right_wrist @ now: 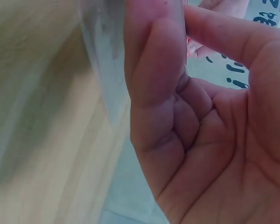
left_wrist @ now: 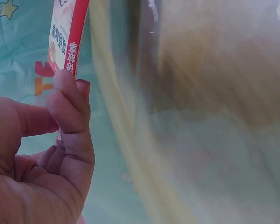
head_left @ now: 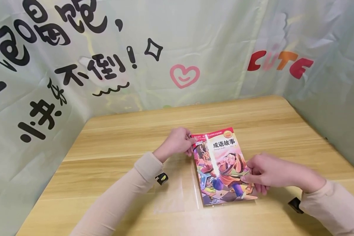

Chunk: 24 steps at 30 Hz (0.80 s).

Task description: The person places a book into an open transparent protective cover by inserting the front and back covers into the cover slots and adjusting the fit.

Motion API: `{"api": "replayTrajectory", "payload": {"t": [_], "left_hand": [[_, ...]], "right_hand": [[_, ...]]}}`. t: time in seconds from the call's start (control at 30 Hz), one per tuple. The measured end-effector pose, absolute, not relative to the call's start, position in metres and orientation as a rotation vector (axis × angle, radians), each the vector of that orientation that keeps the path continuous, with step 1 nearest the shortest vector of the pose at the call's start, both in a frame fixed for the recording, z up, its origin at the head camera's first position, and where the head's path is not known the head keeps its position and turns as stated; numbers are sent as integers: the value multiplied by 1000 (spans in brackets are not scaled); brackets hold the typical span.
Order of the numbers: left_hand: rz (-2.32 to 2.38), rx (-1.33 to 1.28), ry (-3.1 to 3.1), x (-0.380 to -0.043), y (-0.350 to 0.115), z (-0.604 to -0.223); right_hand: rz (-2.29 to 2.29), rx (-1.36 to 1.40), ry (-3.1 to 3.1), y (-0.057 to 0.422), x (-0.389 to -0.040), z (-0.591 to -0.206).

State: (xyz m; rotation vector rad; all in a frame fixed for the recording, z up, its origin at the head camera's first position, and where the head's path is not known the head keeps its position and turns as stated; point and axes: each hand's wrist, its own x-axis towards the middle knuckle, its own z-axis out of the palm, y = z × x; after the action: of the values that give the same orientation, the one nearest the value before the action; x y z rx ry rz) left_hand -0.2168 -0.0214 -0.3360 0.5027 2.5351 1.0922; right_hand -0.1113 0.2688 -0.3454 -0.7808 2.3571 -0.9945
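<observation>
A paperback book with a red top band and a colourful cartoon cover lies face up between both hands, slightly turned. My left hand pinches its upper left corner, thumb on the cover and fingers at the spine side. In the left wrist view the red spine of the book rises above the curled left hand. My right hand grips the lower right edge, thumb on top and fingers beneath. The right wrist view shows the right hand's folded fingers; most of the book is hidden there.
Clear plastic film lies at the book's left side on the wooden table. Printed pale curtains hang behind the table and along both sides. A small black device sits at the left wrist, another at the right.
</observation>
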Motion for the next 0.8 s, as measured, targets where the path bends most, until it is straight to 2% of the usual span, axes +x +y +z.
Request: {"api": "replayTrajectory", "payload": {"t": [0.8], "left_hand": [[911,464,2543,-221,-20,-360]], "right_hand": [[-895,-744,2347,264,-115,-365]]}}
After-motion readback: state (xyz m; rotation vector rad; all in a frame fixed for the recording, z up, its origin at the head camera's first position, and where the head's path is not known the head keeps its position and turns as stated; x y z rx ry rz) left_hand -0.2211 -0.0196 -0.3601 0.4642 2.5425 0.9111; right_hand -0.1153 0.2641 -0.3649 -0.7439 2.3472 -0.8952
